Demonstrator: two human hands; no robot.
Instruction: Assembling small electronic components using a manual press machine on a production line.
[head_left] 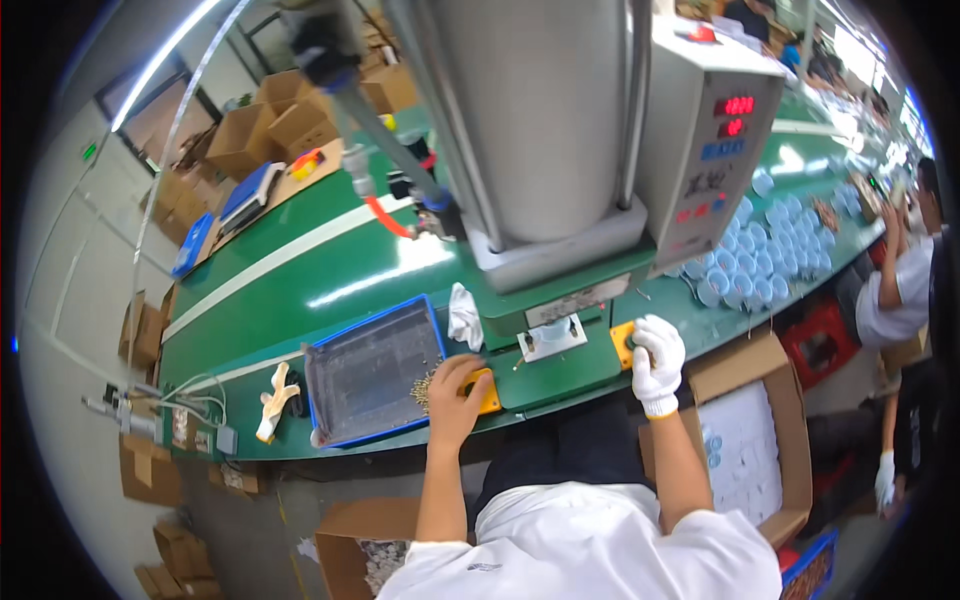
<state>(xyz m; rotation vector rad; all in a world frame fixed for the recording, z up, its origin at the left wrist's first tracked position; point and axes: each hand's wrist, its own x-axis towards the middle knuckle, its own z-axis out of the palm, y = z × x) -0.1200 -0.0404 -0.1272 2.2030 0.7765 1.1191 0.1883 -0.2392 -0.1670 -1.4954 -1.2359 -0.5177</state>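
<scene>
My left hand (455,392), bare, rests on a yellow button box (487,391) at the bench's front edge, its fingers loosely bent and not closed round anything. On a second yellow button box (621,345) lies my right hand (658,366), in a white knit glove; its thumb side touches the dark button and the fingers are loosely curved. Between the two boxes, under the press head (570,300), a pale blue cup-shaped part (552,333) sits on a metal fixture (540,350). Small brass-coloured pins (421,394) lie beside my left hand in a blue-rimmed tray (372,436).
A white cloth (464,316) and a white glove (274,402) lie on the green bench (250,325). Many pale blue cups (745,255) stand right of the control box (705,140). An open carton (795,440) is beside my right arm. Another person (900,290) works at the right.
</scene>
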